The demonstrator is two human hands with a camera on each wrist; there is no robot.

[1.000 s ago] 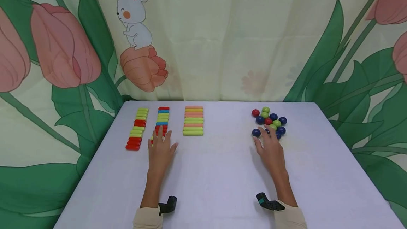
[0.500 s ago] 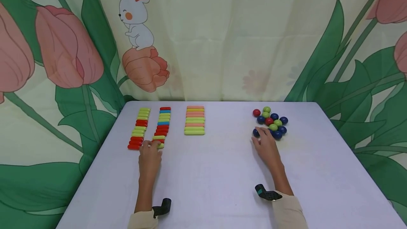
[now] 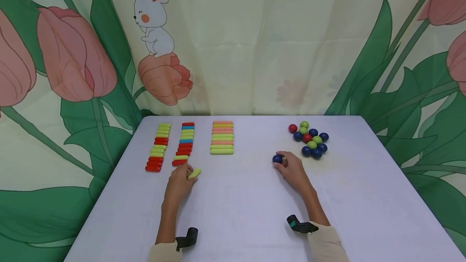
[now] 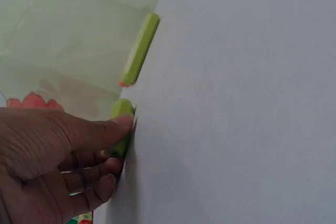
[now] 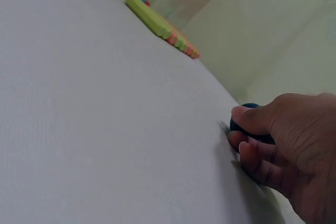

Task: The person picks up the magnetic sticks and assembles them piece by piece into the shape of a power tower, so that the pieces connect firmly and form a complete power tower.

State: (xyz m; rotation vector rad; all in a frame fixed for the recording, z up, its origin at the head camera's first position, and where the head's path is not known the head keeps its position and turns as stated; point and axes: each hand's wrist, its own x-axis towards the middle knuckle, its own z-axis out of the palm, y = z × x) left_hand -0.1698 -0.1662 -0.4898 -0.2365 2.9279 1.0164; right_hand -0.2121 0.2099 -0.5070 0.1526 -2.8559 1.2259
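My left hand (image 3: 178,186) pinches a yellow-green stick (image 3: 195,172) between thumb and fingers, just below the middle column of coloured sticks (image 3: 184,145). In the left wrist view the thumb lies across this yellow-green stick (image 4: 122,107), close over the white cloth. My right hand (image 3: 295,173) pinches a dark blue ball (image 3: 277,159) to the left of the cluster of balls. Seen from the right wrist, the blue ball (image 5: 235,125) is partly hidden by thumb and fingers. Red, green and dark blue balls (image 3: 307,138) make up that cluster.
A column of yellow-green and red sticks (image 3: 156,147) lies at the left of the white table (image 3: 247,205). Orange, yellow and green sticks (image 3: 221,137) form another column nearer the middle. A printed curtain (image 3: 233,51) hangs behind the table's far edge.
My left hand has taken the nearest yellow-green stick from the foot of the middle column and turned it aslant. My right hand has drawn one dark blue ball left, away from the cluster.
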